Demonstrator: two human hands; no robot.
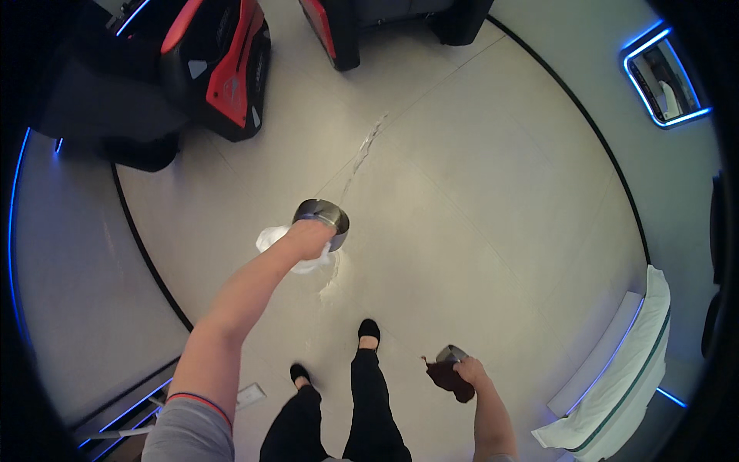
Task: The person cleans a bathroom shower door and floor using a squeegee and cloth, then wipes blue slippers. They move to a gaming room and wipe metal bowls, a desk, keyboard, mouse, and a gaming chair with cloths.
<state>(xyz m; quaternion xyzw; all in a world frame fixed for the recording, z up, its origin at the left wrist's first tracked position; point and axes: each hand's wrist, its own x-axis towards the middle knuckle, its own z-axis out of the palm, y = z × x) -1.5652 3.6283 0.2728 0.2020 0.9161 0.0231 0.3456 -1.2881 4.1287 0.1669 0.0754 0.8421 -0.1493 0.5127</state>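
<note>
My left hand (pixel 314 238) is stretched forward, gripping a round stainless steel bowl-like container (pixel 323 212) by its near rim. A crumpled white cloth or tissue (pixel 312 265) shows beside and below that hand; whether it is also held cannot be made out. Lower right, my right hand (pixel 472 369) grips a smaller metal cup (pixel 451 353) together with a dark brown cloth (pixel 450 380), which hangs down. The insides of both metal vessels are largely hidden.
Black and red massage-type chairs (pixel 236 86) stand ahead on the light tiled floor (pixel 462 202). A glossy streak (pixel 365 151) crosses the tiles. At right lies a white pillow or cushion (pixel 629 369) with a green stripe. A lit blue-edged mirror or window (pixel 664 75) is on the wall.
</note>
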